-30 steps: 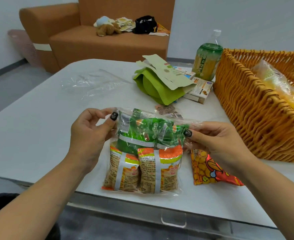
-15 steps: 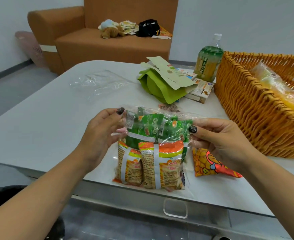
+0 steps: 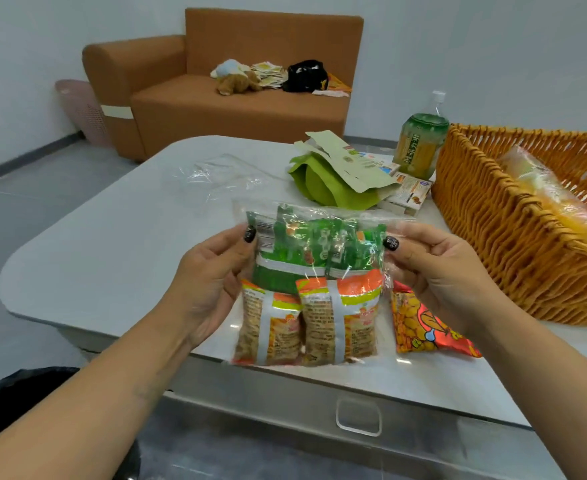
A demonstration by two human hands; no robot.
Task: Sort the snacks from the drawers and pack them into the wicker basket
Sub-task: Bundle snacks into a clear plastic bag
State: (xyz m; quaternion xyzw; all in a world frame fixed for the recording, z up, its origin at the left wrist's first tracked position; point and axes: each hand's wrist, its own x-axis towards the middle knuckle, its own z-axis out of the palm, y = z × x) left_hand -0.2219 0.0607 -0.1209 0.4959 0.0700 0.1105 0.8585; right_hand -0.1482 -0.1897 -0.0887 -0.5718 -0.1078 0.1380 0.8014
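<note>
Both hands are holding up a clear plastic zip bag [image 3: 307,289] stuffed with small green and orange snack packets, just above the near edge of the pale grey desk [image 3: 112,258]. The left hand [image 3: 209,289] is pinching the bag's upper left side, thumb on the front and fingers tucked behind, so that grip is clamped on the bag. The right hand [image 3: 437,271] is doing the same on the upper right side, thumb pressing the plastic. Green packets are sitting in the top half of the bag and orange ones are filling the bottom. A red and yellow snack pouch [image 3: 423,327] is lying flat on the desk just right of the bag, partly under the right wrist. The orange wicker basket [image 3: 493,244] is standing at the right end of the desk with some yellowish wrapped packs inside it. Farther back, a torn-open green paper pouch [image 3: 333,181], a green-labelled drink bottle [image 3: 420,143] and an empty crumpled clear bag [image 3: 223,174] are sitting on the desk.
</note>
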